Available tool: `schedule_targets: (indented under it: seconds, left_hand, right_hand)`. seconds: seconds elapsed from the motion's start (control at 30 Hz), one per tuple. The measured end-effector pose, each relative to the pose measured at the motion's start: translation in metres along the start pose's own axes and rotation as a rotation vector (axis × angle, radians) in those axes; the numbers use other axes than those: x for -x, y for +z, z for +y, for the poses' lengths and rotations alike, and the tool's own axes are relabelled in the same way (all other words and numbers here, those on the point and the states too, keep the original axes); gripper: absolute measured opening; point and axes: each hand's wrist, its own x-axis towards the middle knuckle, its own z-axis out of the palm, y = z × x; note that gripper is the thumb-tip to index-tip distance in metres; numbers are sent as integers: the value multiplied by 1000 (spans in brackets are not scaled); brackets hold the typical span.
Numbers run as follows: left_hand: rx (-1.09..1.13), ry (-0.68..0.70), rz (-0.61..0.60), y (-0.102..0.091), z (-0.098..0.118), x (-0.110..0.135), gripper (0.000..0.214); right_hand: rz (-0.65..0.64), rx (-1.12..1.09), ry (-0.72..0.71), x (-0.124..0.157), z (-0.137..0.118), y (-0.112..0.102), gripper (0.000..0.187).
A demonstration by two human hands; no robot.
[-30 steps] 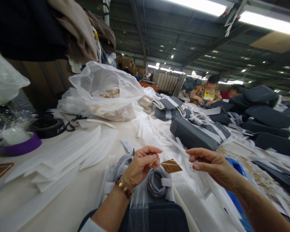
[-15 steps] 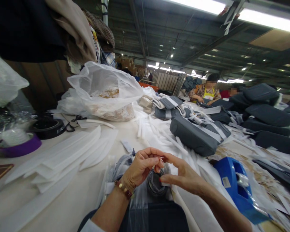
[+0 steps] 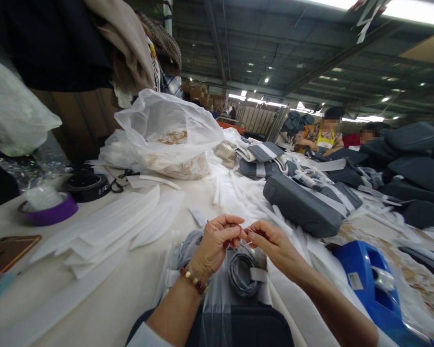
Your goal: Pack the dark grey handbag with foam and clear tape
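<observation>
My left hand (image 3: 215, 246) and my right hand (image 3: 275, 246) meet fingertip to fingertip just above a grey rolled fabric piece (image 3: 243, 272) that lies in clear plastic wrap (image 3: 210, 299) at the table's near edge. Both hands are pinched closed on something small between them; what it is I cannot make out. A beaded bracelet (image 3: 193, 280) sits on my left wrist. The brown tag seen earlier is hidden.
A blue tape dispenser (image 3: 372, 284) stands at the right. White curved liner strips (image 3: 112, 231) lie left of my hands. A plastic bag (image 3: 169, 135), a purple dish (image 3: 48, 212), black tape roll (image 3: 85, 185) and grey folded garments (image 3: 304, 205) lie further off. Other people work at the far right.
My right hand came in from the right and now touches my left at the fingertips. The brown tag held between them has gone out of sight. The view shifted slightly.
</observation>
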Motion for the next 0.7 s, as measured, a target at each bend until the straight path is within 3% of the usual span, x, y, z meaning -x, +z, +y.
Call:
schedule_targets:
  seconds: [0.13,0.27,0.4,0.43,0.57,0.7]
  left_hand:
    - [-56,45,73,-2,2,-2,35]
    - [-242,86,201,-7,-4,-8,30]
    - [-633,132,324,-11,-15,-10,3]
    - [-744,150,332,-12,-17,-9,5]
    - [-1090,133,263,-14,-22,-4,24]
    - [-1257,45,167,-17,-29,-7,21]
  right_hand:
    - [-93,-109,91,1,-3,14,36]
    - [13,4,55,-5,1,9,36]
    - [98,117,6,-22,9,-10,36]
    - [117,160,-8,-27,11,-13,35]
    - [120,367,-55,-43,16,-20,31]
    - [-3,569,-78,-60,12,-13,24]
